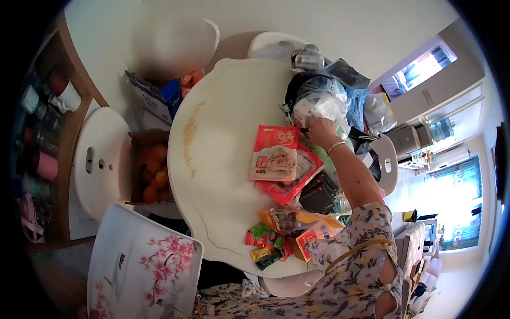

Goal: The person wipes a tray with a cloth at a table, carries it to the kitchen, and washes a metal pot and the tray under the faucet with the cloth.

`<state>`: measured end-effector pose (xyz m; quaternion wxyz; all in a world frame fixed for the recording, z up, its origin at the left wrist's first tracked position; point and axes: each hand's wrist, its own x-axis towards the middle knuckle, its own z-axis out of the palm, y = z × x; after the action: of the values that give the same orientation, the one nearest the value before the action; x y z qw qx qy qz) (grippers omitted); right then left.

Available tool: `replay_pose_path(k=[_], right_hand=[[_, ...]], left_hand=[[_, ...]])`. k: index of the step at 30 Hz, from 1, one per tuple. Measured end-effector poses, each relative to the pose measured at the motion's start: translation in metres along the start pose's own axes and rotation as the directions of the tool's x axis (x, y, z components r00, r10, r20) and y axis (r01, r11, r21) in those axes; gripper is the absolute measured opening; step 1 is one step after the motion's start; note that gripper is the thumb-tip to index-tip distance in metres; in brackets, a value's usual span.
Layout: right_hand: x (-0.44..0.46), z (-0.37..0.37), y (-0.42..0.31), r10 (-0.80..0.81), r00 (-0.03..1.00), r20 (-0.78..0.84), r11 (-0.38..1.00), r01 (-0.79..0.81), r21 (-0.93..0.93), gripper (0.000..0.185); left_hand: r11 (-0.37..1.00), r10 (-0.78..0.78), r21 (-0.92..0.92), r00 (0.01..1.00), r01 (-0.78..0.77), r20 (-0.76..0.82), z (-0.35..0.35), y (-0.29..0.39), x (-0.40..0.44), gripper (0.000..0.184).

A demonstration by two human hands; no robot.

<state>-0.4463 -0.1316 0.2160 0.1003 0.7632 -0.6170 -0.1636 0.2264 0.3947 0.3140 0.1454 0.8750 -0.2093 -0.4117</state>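
My right hand (321, 132), with a bracelet at the wrist, is closed at the far side of the table, beside a white plastic bag (332, 109). A small dark thing shows at its fingertips, too small to name. Near it lies a red and white food packet (275, 154), over another red packet (303, 170). My left hand (82, 311), dim and partly cut off at the lower left, grips the edge of a white tray (127, 239) with pink blossoms.
On the white table (228, 122) are brown stains (189, 133), cans (309, 61), small colourful packets (265, 247) and an orange bag (292, 219). Beside it stand a box of oranges (151, 170), white chairs (103, 159) and a shelf (79, 69).
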Motion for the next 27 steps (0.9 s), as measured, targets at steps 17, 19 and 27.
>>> replay_pose_path(k=[17, 19, 27], right_hand=[[0.059, 0.001, 0.016, -0.422, 0.904, 0.075, 0.898, 0.428, -0.104, 0.039], [0.074, -0.041, -0.023, -0.461, 0.886, 0.043, 0.863, 0.436, 0.256, 0.031], [0.064, -0.198, -0.195, -0.635, 0.763, 0.124, 0.546, 0.33, 0.77, 0.027]], left_hand=[[0.926, -0.301, -0.286, 0.938, 0.245, -0.171, 0.046, -0.138, -0.039, 0.027], [0.874, -0.368, -0.397, 0.916, 0.282, -0.158, 0.055, -0.163, -0.054, 0.028], [0.609, -0.486, -0.733, 0.873, 0.303, -0.042, 0.075, -0.171, -0.06, 0.035]])
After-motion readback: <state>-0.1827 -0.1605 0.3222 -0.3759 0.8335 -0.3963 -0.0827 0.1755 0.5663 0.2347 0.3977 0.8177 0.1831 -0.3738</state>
